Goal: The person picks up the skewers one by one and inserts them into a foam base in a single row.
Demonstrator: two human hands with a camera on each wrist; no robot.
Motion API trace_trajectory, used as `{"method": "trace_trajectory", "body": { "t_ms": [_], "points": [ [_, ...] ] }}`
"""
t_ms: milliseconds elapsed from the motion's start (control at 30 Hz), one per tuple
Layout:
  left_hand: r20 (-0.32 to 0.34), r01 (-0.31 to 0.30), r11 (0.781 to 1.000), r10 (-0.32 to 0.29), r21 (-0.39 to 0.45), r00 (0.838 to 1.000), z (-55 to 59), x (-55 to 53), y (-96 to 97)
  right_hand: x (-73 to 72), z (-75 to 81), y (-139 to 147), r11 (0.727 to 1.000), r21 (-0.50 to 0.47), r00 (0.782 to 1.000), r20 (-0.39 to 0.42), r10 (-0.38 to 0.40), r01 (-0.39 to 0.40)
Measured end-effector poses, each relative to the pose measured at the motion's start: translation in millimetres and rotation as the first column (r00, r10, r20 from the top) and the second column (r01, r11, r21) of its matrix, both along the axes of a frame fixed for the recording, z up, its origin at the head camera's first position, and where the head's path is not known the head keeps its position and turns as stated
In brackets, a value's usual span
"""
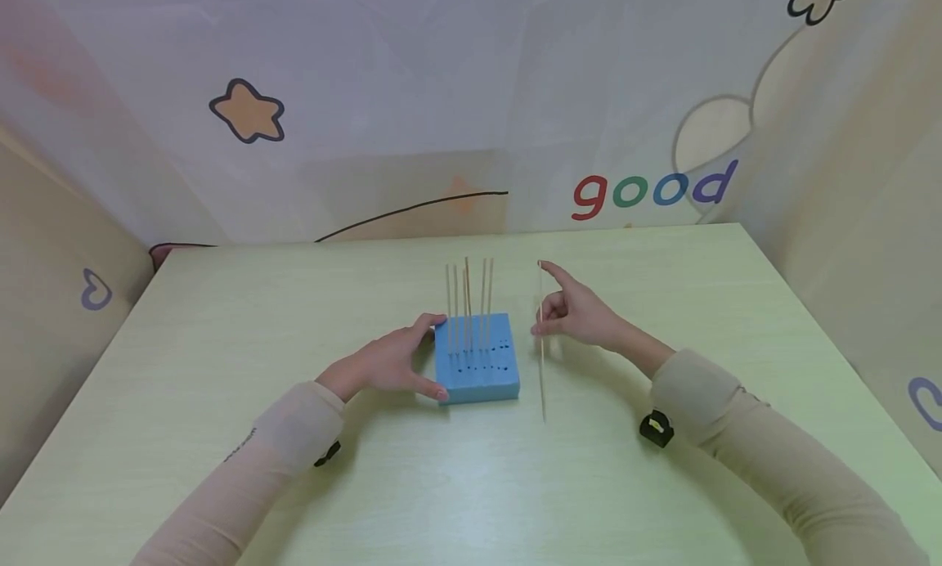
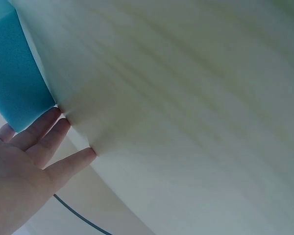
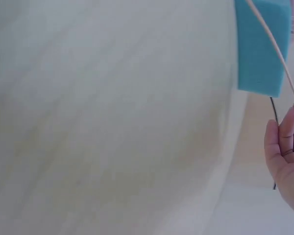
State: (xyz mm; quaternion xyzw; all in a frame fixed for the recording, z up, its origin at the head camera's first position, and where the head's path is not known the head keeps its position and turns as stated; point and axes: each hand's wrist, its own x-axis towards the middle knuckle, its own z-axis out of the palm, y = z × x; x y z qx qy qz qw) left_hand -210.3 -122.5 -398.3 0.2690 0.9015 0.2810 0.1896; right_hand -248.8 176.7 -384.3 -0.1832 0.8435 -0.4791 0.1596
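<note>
A blue foam block (image 1: 482, 390) lies on the table, its top dotted with small dark holes. Several thin wooden sticks (image 1: 455, 304) stand upright in it, toward its left and middle. My left hand (image 1: 390, 360) holds the block at its left side, thumb at the front corner and index finger at the back corner. In the left wrist view, other fingers (image 2: 71, 164) of that hand touch the table beside the foam. Right of the block, my right hand (image 1: 581, 311) pinches another wooden stick (image 1: 542, 370), held roughly upright, with the index finger stretched up to its top end.
The pale wood-grain table (image 1: 221, 329) extends around both hands. A printed curtain (image 1: 412, 83) hangs behind its back edge, and more cloth hangs at both sides. A small black device (image 1: 657, 428) sits under the right wrist.
</note>
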Motion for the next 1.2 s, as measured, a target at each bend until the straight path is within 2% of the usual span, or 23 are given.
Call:
{"method": "trace_trajectory", "body": {
  "t_ms": [267,433,667,1000,1200],
  "points": [
    [0.007,-0.002,1.000,0.002,0.010,1.000,1.1,0.8,-0.2,5.2,16.8,-0.1,1.000,-0.020,1.000,0.017,-0.020,0.020],
    [0.008,-0.004,1.000,0.004,0.007,1.000,0.0,0.3,0.0,8.8,26.2,3.4,0.999,-0.039,0.998,-0.064,-0.004,0.002],
    [0.008,-0.008,1.000,0.008,0.000,1.000,-1.0,-0.1,-0.4,13.9,36.2,5.4,0.999,-0.022,0.983,-0.179,-0.032,0.029],
    [0.011,-0.010,1.000,0.010,0.002,1.000,0.4,0.7,0.4,26.5,48.8,0.7,0.996,-0.025,0.960,-0.267,-0.090,0.087],
    [0.007,-0.010,1.000,0.010,0.002,1.000,-0.2,0.9,0.3,33.5,54.7,-2.8,0.996,-0.042,0.941,-0.327,-0.090,0.080]
  ]
}}
